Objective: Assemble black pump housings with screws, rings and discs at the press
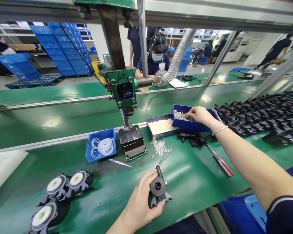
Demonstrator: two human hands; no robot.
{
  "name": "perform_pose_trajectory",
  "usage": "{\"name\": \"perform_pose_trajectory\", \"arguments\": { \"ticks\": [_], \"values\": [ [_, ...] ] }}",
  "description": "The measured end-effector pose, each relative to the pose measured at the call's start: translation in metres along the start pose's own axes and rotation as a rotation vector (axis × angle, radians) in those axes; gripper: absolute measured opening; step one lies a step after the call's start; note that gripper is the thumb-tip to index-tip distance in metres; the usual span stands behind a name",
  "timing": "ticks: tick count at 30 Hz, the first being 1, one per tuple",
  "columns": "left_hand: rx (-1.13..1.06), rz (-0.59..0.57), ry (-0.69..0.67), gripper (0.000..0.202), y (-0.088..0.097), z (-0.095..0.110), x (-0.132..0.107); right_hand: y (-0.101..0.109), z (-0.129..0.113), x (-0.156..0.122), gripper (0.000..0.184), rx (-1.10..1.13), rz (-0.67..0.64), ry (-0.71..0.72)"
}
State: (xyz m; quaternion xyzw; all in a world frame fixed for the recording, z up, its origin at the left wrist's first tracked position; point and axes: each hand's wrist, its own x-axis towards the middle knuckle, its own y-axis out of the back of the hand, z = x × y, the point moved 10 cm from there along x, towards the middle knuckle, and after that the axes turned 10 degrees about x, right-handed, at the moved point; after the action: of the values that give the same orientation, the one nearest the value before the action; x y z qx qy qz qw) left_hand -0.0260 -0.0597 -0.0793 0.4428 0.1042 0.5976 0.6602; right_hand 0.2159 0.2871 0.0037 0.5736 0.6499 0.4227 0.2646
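My left hand (139, 201) is closed around a small black plastic part (158, 190) with a round hole, held upright just above the green bench near its front edge. My right hand (199, 115) reaches far forward into a dark blue tray (183, 124) of small silvery pieces, its fingers pinched together among them; what they hold is too small to make out. Next to that tray on the left stands a second tray (150, 125) filled with tiny white beads. Some beads (160, 148) lie spilled on the bench in front of it.
A green hand press (123, 89) stands on its black base (133, 143). A blue tray (90, 152) holds white rings. Two tweezers (119, 162) (164, 157), a red-handled screwdriver (222, 164), finished black-and-white parts (63, 185) and a heap of black parts (258, 113) surround them. A person sits across the conveyor.
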Motion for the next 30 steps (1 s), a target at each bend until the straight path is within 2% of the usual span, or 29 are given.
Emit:
{"name": "perform_pose_trajectory", "arguments": {
  "ticks": [3, 5, 8, 10, 12, 14, 16, 19, 21, 24, 27, 30],
  "values": [
    [0.039, 0.005, 0.000, 0.073, 0.000, 0.001, -0.001, 0.004, -0.006, -0.002, 0.022, 0.044, 0.016, 0.015],
    [0.077, 0.004, 0.009, 0.074, -0.001, 0.002, -0.003, 0.013, -0.015, -0.008, 0.023, 0.080, 0.072, 0.035],
    [0.133, -0.008, 0.015, 0.076, -0.005, 0.004, -0.006, 0.027, -0.041, -0.028, 0.025, 0.141, 0.175, 0.088],
    [0.147, -0.023, 0.008, 0.076, -0.007, 0.004, -0.009, 0.026, -0.066, -0.051, 0.026, 0.222, 0.159, 0.155],
    [0.129, -0.033, -0.014, 0.073, -0.007, 0.004, -0.010, 0.013, -0.098, -0.081, 0.026, 0.371, 0.032, 0.265],
    [0.098, 0.002, -0.039, 0.068, 0.000, 0.004, -0.008, -0.008, -0.133, -0.118, 0.026, 0.520, -0.166, 0.389],
    [0.093, 0.105, -0.030, 0.064, 0.015, 0.004, -0.004, -0.030, -0.161, -0.157, 0.026, 0.610, -0.356, 0.474],
    [0.122, 0.316, -0.011, 0.050, 0.048, 0.017, 0.006, -0.056, -0.187, -0.202, 0.025, 0.720, -0.564, 0.506],
    [0.097, 0.392, -0.065, 0.038, 0.064, 0.035, 0.015, -0.066, -0.195, -0.220, 0.024, 0.815, -0.646, 0.482],
    [0.034, 0.396, -0.158, 0.031, 0.076, 0.058, 0.027, -0.075, -0.197, -0.231, 0.027, 0.974, -0.751, 0.359],
    [0.030, 0.385, -0.174, 0.034, 0.082, 0.065, 0.031, -0.079, -0.194, -0.235, 0.029, 1.042, -0.818, 0.263],
    [0.031, 0.375, -0.186, 0.035, 0.080, 0.064, 0.028, -0.079, -0.193, -0.240, 0.029, 1.025, -0.837, 0.280]
  ]
}}
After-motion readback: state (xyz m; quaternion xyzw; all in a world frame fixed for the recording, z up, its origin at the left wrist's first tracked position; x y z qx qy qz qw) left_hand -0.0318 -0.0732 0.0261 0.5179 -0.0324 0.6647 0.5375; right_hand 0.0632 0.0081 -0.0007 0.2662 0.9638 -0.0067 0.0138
